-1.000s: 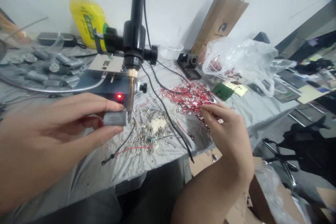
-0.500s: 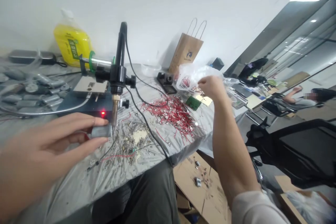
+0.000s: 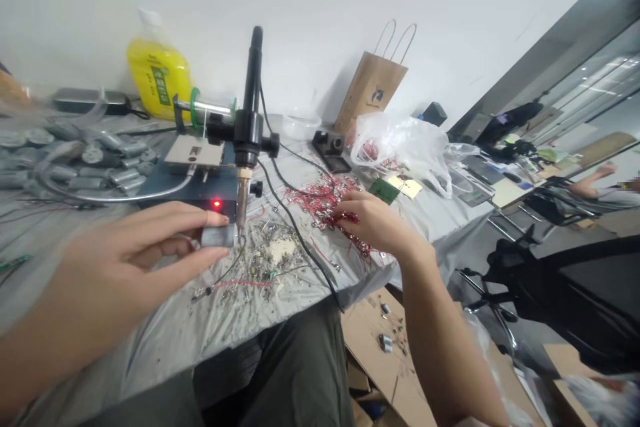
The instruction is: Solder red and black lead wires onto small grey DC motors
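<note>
Between the thumb and fingers of my left hand (image 3: 145,247) is a small grey cylindrical motor (image 3: 218,236), lying on its side. Its right end is at the tip of a soldering iron (image 3: 242,203), which points down from a black stand; whether they touch is unclear. My right hand (image 3: 373,220) is over a pile of short red wires with shiny metal ends (image 3: 315,200). Its fingers are curled down into the pile, with red and silver bits showing under them. What they grip is hidden.
A control box (image 3: 187,190) with a red light stands behind my left hand. Several grey motors (image 3: 90,160) are heaped at left. A solder spool (image 3: 213,110), yellow bottle (image 3: 159,73), paper bag (image 3: 373,90) and plastic bag (image 3: 405,147) stand behind. A black cable (image 3: 305,247) crosses the table.
My right hand has come down and left from beside the plastic bag to the red wires. My left hand still holds the motor at the iron. The view has shifted slightly.
</note>
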The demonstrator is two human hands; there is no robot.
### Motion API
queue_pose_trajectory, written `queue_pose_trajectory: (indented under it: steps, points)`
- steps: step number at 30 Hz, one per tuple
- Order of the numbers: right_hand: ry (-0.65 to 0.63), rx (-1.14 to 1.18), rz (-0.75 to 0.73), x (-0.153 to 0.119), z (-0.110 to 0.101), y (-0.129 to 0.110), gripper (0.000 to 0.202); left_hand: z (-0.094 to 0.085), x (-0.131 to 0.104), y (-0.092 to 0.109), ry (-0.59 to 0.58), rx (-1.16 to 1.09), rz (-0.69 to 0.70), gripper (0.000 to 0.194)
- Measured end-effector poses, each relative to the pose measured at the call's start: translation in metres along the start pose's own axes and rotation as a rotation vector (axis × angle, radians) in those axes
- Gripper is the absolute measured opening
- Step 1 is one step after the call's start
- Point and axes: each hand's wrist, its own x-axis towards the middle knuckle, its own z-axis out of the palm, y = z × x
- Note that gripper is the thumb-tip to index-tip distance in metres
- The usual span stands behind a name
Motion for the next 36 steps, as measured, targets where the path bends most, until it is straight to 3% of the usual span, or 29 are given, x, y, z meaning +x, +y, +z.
queue_pose_trajectory:
  steps: [3, 12, 17, 19, 21, 27, 31, 36]
  points:
    - [0.030, 0.015, 0.000, 0.003, 0.004, 0.003, 0.025, -0.001, 0.005, 0.010, -0.009, 0.013, 0.021, 0.024]
    - [0.286, 0.156, 0.124, 0.003, -0.022, -0.002, 0.030, -0.003, 0.011, 0.022, -0.018, -0.073, -0.008, 0.021]
    - [0.415, 0.290, 0.235, -0.010, -0.037, -0.025, 0.017, -0.001, 0.013, 0.026, -0.013, -0.138, 0.032, 0.013]
    - [0.481, 0.364, 0.239, -0.016, -0.039, -0.042, 0.023, 0.000, 0.014, 0.029, -0.021, -0.188, 0.032, 0.014]
    - [0.583, 0.451, 0.245, -0.020, -0.037, -0.060, 0.027, 0.000, 0.014, 0.030, -0.033, -0.252, 0.036, 0.016]
    - [0.978, 0.739, 0.320, -0.011, -0.011, -0.103, 0.010, -0.004, 0.012, 0.030, -0.096, -0.309, 0.014, 0.021]
    - [0.979, 0.894, 0.312, -0.004, 0.002, -0.124, 0.019, -0.005, 0.011, 0.033, -0.093, -0.361, 0.035, 0.026]
    - [1.009, 0.869, 0.315, -0.003, 0.008, -0.142, 0.010, -0.005, 0.012, 0.041, -0.088, -0.390, 0.017, 0.038]
